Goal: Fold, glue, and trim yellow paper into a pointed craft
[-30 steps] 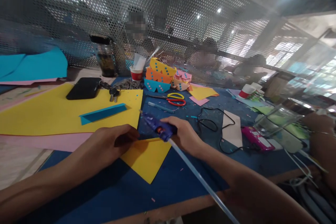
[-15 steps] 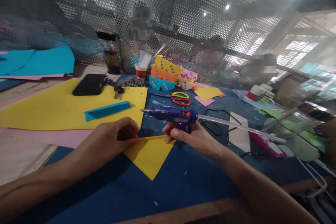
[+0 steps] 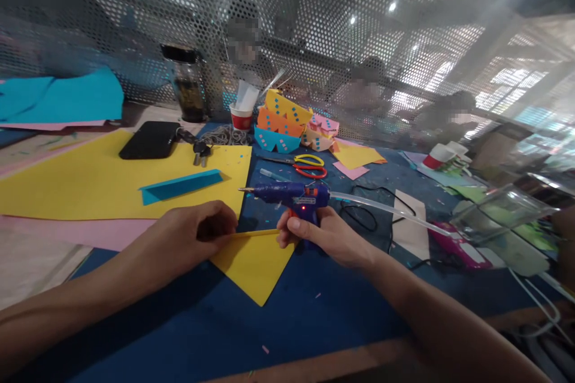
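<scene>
My right hand (image 3: 309, 230) is wrapped round the grip of a blue hot glue gun (image 3: 291, 192), whose small red light is lit. Its metal nozzle points left, and a long clear glue stick (image 3: 381, 205) sticks out of its back. Below the gun, a yellow paper triangle (image 3: 258, 263) with a folded upper edge lies over the blue table. My left hand (image 3: 202, 230) is closed, pinching the left end of that fold. The fingertips of my right hand touch its right end. Left of the nozzle, a folded blue paper strip (image 3: 179, 184) rests on a large yellow sheet (image 3: 81, 191).
Scissors (image 3: 309, 166) lie behind the gun, before several folded paper pieces with blue dots (image 3: 281, 122). A black phone (image 3: 150, 140), keys (image 3: 200, 152), a jar (image 3: 188, 87) and a paper cup (image 3: 241, 116) stand or lie farther back. A black cord (image 3: 371, 191) and a pink tool (image 3: 462, 248) are at right.
The glue gun has shifted slightly left and tilted a little in my right hand. My left hand keeps its pinch on the yellow paper, and the view has moved slightly.
</scene>
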`<state>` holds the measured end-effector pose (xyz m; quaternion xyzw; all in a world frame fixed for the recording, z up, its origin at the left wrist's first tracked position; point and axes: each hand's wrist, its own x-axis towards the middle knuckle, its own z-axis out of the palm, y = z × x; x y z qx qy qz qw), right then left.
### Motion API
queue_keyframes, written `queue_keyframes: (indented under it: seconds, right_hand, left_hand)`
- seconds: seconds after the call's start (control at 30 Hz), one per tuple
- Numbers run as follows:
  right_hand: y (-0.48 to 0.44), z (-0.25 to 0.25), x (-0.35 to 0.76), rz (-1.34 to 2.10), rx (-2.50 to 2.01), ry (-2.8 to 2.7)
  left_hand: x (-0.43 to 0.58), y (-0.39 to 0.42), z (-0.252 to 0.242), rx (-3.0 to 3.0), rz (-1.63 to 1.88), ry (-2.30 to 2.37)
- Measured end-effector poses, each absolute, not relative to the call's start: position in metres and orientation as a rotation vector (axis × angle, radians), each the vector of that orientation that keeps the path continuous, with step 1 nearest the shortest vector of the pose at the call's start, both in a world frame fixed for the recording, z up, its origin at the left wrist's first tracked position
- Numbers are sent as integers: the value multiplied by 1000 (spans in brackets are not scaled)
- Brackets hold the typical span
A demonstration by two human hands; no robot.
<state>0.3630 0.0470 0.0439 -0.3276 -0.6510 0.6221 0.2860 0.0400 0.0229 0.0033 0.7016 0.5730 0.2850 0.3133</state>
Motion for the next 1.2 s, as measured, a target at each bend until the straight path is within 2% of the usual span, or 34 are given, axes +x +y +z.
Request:
queue_keyframes:
  seconds: [0.57, 1.2]
  right_hand:
    - [46, 85, 387, 1398, -1333, -2334]
    - [37, 87, 375, 1306, -1273, -2399]
  left_hand:
    - [41, 22, 6, 1888, 814, 1526]
    - [45, 22, 13, 1884, 807, 1485]
